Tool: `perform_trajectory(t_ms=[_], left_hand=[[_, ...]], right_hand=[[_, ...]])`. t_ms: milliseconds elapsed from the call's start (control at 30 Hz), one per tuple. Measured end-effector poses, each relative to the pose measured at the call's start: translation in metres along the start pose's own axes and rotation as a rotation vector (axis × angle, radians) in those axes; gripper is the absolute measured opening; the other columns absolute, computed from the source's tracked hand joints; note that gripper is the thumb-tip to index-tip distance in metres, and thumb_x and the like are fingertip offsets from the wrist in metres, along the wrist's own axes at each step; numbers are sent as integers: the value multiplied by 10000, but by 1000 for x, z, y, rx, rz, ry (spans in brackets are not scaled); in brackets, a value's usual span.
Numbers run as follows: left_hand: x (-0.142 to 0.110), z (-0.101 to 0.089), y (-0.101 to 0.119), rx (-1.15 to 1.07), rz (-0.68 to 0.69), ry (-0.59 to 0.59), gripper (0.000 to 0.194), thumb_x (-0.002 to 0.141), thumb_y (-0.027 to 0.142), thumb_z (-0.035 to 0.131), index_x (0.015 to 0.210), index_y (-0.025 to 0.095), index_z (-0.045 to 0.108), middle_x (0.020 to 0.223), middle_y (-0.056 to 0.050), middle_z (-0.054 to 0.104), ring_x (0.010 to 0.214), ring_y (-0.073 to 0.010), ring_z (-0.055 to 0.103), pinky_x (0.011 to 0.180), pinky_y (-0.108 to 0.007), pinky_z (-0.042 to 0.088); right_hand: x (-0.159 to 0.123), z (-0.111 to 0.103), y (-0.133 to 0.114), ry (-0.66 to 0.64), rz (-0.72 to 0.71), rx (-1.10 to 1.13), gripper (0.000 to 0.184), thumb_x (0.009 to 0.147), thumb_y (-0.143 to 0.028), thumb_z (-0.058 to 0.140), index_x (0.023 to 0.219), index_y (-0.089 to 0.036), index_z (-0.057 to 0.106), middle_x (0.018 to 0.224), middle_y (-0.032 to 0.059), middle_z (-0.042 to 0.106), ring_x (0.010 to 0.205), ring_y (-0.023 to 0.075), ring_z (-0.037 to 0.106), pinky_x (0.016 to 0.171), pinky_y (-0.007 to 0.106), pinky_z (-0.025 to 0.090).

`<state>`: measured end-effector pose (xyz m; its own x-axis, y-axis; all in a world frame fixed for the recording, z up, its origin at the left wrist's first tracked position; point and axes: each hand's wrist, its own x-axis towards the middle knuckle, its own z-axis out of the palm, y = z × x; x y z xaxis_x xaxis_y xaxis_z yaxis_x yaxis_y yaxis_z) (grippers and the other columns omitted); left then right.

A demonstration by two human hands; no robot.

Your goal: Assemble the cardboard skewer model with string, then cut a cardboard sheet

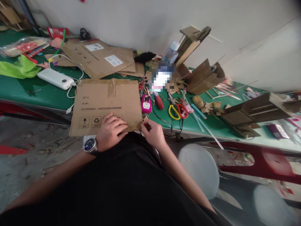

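Observation:
A printed cardboard sheet (105,94) lies at the table's near edge, its front edge close to my body. Flat on its lower part rests my left hand (111,130), fingers stretched out, with a watch on the wrist. My right hand (152,133) is at the sheet's lower right corner, fingers curled and pinched together; what they hold, if anything, is hidden. Just beyond that hand are a pink socket block (146,105) and a red-handled tool (159,101). Yellow-handled scissors (174,112) and red-handled scissors (182,111) lie to the right.
A white power bank (55,78) with a cable is on the green table (61,100) at left. Behind the sheet lie more cardboard pieces (94,59). A clear bottle (170,55) and cardboard structures (204,75) stand along the wall. Stools (199,169) are at lower right.

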<state>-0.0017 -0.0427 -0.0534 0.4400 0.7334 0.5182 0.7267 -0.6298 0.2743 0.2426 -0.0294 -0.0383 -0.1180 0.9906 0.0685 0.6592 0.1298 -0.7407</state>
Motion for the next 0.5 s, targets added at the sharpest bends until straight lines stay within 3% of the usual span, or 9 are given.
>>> perform_trajectory(t_ms=[167, 500], left_hand=[[-1, 1, -1, 48, 16, -24, 180, 963, 223, 685, 1096, 270, 797, 1108, -29, 799, 971, -245, 655, 1167, -576, 394], [-2, 2, -2, 36, 34, -2, 154, 949, 218, 692, 1045, 268, 803, 1071, -18, 804, 904, -222, 639, 1184, -577, 389]], right_hand=[[2, 4, 6, -55, 113, 121, 182, 871, -347, 613, 831, -197, 709, 737, 17, 704, 654, 155, 596, 616, 252, 416], [8, 11, 0, -63, 304, 386, 250, 774, -412, 668, 753, -169, 723, 633, -7, 631, 562, 126, 499, 559, 259, 376]])
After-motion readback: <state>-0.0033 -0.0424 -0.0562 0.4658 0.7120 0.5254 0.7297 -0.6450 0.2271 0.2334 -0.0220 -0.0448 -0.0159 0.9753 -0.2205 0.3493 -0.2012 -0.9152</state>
